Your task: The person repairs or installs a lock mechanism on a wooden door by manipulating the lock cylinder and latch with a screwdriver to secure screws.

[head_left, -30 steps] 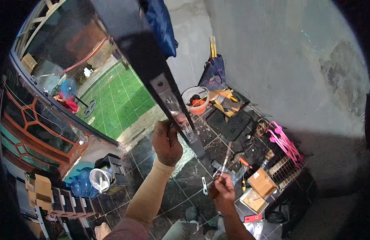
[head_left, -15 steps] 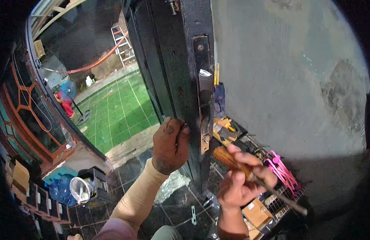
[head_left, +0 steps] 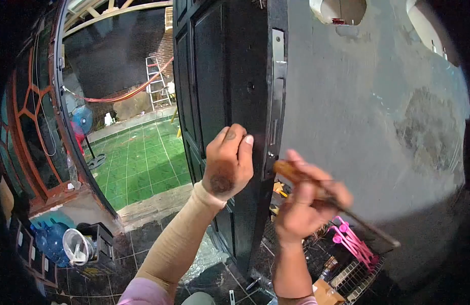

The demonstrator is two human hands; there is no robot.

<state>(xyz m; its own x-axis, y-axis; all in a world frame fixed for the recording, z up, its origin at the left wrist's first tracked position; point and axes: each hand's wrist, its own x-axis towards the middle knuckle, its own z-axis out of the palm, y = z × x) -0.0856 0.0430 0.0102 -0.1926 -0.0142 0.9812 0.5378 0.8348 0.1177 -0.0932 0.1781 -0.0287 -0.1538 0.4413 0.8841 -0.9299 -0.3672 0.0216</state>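
In front of the black door (head_left: pixel 209 66), my left hand (head_left: pixel 227 165) is closed in a fist, thumb against the fingers; whatever they hold, if anything, is hidden. To its right, my right hand (head_left: pixel 308 208) grips a screwdriver (head_left: pixel 367 229) with an amber handle. Its shaft points down and right, away from the door, while the handle's butt is near the door edge. A long metal lock plate (head_left: pixel 278 96) is set into that edge, with a small screw or bolt low on it, close to the handle.
A grey plastered wall (head_left: pixel 341 117) rises at the right. Below it are a pink folding frame (head_left: pixel 354 246), a wire rack (head_left: pixel 354 284) and a cardboard box (head_left: pixel 327 293). At left stand blue water bottles (head_left: pixel 52 241) and a white bucket (head_left: pixel 77 246). Green tiles (head_left: pixel 143 162) lie outside the doorway.
My view has tilted upward, showing more of the wall and the lock plate. Both hands stay closed, and the right still grips the screwdriver, its handle beside the door edge.
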